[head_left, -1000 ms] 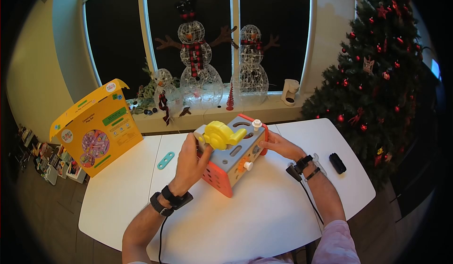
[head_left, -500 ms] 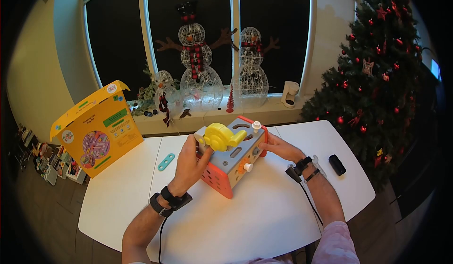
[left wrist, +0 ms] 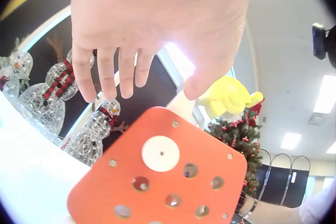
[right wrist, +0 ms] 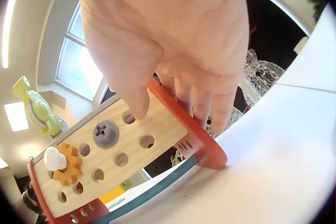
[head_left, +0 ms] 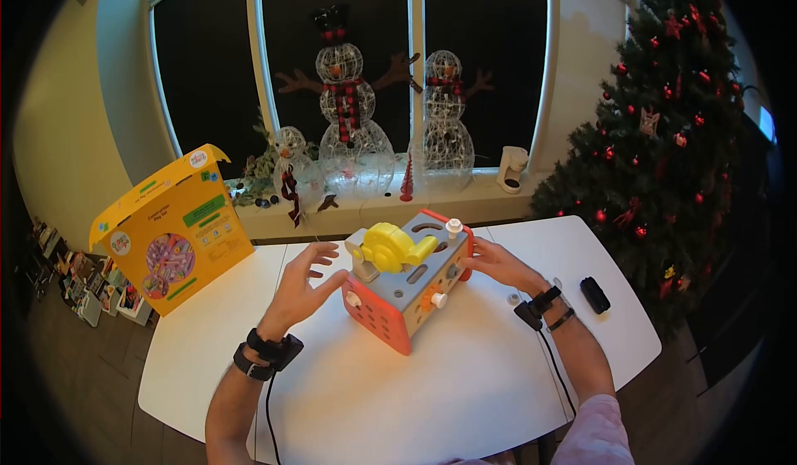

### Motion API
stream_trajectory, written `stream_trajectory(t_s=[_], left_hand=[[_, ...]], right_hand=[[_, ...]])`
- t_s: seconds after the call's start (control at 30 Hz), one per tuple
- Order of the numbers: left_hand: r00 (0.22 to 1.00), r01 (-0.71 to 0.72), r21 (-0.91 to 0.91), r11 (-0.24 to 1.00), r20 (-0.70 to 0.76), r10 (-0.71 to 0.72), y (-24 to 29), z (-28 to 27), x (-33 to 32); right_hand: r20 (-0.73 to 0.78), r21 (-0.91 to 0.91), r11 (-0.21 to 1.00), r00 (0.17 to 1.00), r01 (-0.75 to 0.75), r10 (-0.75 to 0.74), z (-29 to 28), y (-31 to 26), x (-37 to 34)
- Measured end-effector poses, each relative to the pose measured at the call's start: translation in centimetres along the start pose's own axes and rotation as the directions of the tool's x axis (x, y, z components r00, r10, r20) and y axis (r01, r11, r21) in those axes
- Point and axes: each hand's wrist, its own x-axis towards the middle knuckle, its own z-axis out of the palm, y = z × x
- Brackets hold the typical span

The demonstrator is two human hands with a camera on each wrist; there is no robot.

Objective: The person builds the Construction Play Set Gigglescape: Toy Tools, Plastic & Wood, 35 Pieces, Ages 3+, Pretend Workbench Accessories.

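Observation:
A toy toolbox with a grey top (head_left: 398,286), red ends (left wrist: 163,182) and a wooden side (right wrist: 121,153) sits on the white table. On its top is a yellow saw-shaped piece (head_left: 388,247). My left hand (head_left: 295,295) is held off the toolbox's left end, fingers spread, holding nothing. My right hand (head_left: 506,267) grips the far right end, thumb on the wooden side and fingers behind the red panel. An orange gear (right wrist: 67,163) with a white knob (right wrist: 54,158) and a grey screw head (right wrist: 106,133) are on the wooden side.
A yellow box (head_left: 174,228) stands at the table's left. A black object (head_left: 594,296) lies on the right, and a small grey piece (head_left: 513,299) is beside my right wrist. Snowman figures (head_left: 357,133) and a decorated tree (head_left: 656,149) stand beyond the table (head_left: 465,382).
My left hand has let go of the toolbox and moved left, its fingers now spread. A white knob on the left red end has come into view. My right hand still grips its end.

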Motion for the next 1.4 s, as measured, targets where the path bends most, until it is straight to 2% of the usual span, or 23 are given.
stream_trajectory(t_s=[0.03,0.1,0.13,0.2,0.23,0.3,0.4,0.6,0.7,0.83,0.93,0.97,1.03,1.07,1.1,1.2,1.27,1.33,1.4], left_hand=[[1.0,0.006,-0.001,1.0,0.001,-0.006,-1.5,-0.9,-0.1],[0.975,0.219,0.102,0.97,0.011,-0.221,-4.9,-2.8,-0.4],[0.974,0.223,0.1,0.97,0.013,-0.226,-6.9,-3.4,-0.8],[0.919,0.356,0.482,0.8,-0.023,-0.395,-10.3,-4.4,-2.0],[0.919,0.355,0.481,0.801,-0.024,-0.393,-11.0,-4.7,-2.7],[0.854,0.387,0.692,0.609,-0.021,-0.519,-12.2,-4.8,-3.7],[0.902,0.308,0.738,0.6,-0.025,-0.432,-13.6,-4.6,-4.9],[0.946,0.247,0.684,0.686,-0.016,-0.324,-14.2,-4.5,-4.9],[0.932,0.261,0.735,0.626,-0.023,-0.361,-14.3,-4.4,-4.6],[0.962,0.238,0.679,0.694,-0.066,-0.265,-9.5,-5.3,-4.6],[0.984,0.173,0.49,0.855,-0.12,-0.131,-5.6,-6.3,-4.2],[0.984,0.176,0.489,0.854,-0.117,-0.136,-4.4,-6.5,-4.1],[0.987,0.136,0.248,0.959,-0.112,-0.111,-1.3,-6.5,-3.8],[0.987,0.158,0.164,0.974,-0.055,-0.151,0.8,-6.6,-3.7],[0.987,0.158,0.165,0.974,-0.056,-0.15,2.5,-6.4,-3.8],[0.991,0.049,0.069,0.996,0.122,-0.057,6.0,-5.3,-3.8],[0.989,0.009,0.046,0.999,0.15,-0.016,7.5,-4.1,-3.6],[0.981,-0.069,0.021,0.997,0.184,0.064,8.5,-2.7,-3.2],[0.975,-0.089,0.037,0.995,0.209,0.079,8.7,-1.2,-2.5]], right_hand=[[-0.047,-0.049,0.999,0.999,-0.001,-0.002,-0.3,0.4,-0.3],[-0.077,-0.03,1.0,0.997,-0.004,0.002,-0.6,0.3,-1.5],[-0.112,-0.014,1.0,0.994,0.001,-0.002,-0.8,0.3,-2.1],[-0.145,-0.024,0.999,0.989,-0.04,0.037,-1.4,0.9,-2.8],[-0.181,-0.034,0.996,0.981,-0.077,0.07,-1.6,1.1,-3.0],[-0.219,-0.004,0.997,0.973,-0.074,0.072,-1.7,0.5,-3.7],[-0.271,0.034,0.997,0.959,-0.072,0.079,-1.7,0.2,-4.4],[-0.287,0.005,0.998,0.956,-0.066,0.065,-0.9,-1.0,-5.2],[-0.279,-0.009,0.999,0.959,-0.048,0.044,-0.6,-1.5,-5.7],[-0.266,-0.016,1.0,0.964,0.012,-0.016,-0.5,-2.2,-6.4],[-0.253,-0.083,0.996,0.966,0.022,-0.042,0.0,-3.8,-6.9],[-0.252,-0.08,0.997,0.967,0.017,-0.037,0.3,-4.3,-7.0],[-0.255,-0.123,0.99,0.962,0.068,-0.098,1.2,-5.5,-7.1],[-0.254,-0.122,0.99,0.962,0.068,-0.098,1.8,-6.5,-7.3],[-0.244,-0.173,0.977,0.956,0.125,-0.165,2.6,-7.6,-7.5],[-0.196,-0.275,0.929,0.932,0.246,-0.305,4.1,-8.9,-7.0],[-0.138,-0.358,0.875,0.908,0.327,-0.396,5.1,-9.8,-6.7],[-0.114,-0.366,0.859,0.899,0.357,-0.422,6.1,-10.8,-6.4],[-0.086,-0.376,0.841,0.89,0.388,-0.449,6.8,-11.5,-5.8]])
